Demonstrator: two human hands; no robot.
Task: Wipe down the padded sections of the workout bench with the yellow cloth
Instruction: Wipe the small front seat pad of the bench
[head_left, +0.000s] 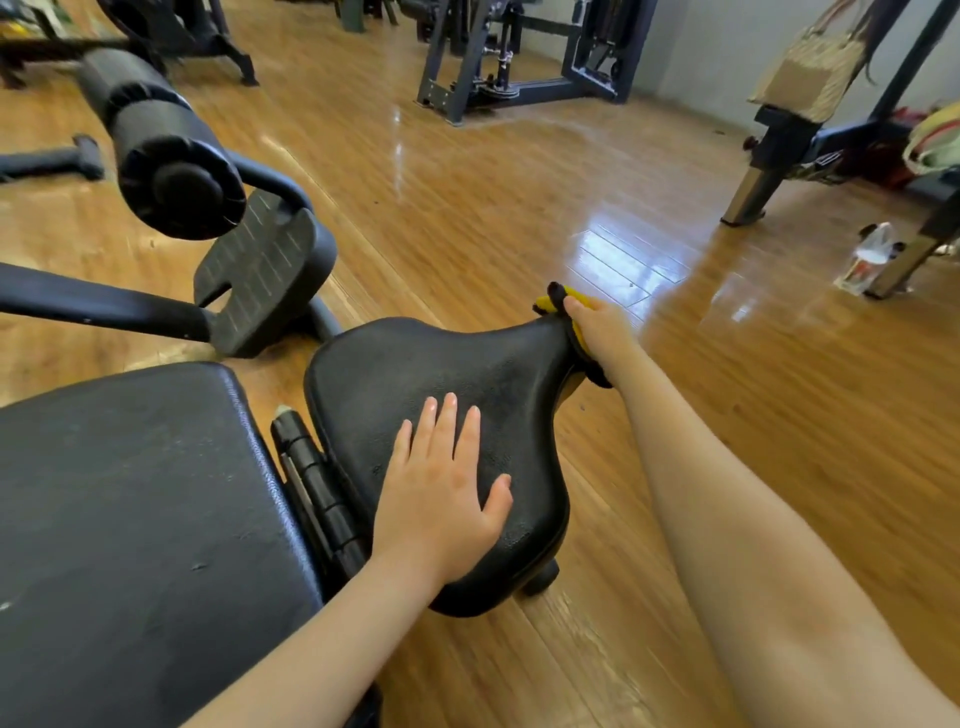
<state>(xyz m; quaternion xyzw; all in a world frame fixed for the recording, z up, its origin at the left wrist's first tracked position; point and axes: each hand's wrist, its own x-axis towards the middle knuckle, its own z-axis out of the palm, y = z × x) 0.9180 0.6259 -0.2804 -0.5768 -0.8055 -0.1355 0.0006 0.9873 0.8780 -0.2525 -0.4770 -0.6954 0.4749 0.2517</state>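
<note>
Wood gym floor; left hand (441, 499) flat on black seat pad (447, 379); right hand (597, 327) grips yellow cloth (553, 299).

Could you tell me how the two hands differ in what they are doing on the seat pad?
The left hand lies flat with fingers straight on top of the seat pad and holds nothing; the right hand holds the yellow cloth against the pad's narrow far end. The left hand is nearer the camera, the right reaches farther out. Both are bare and touch the same pad.
</note>
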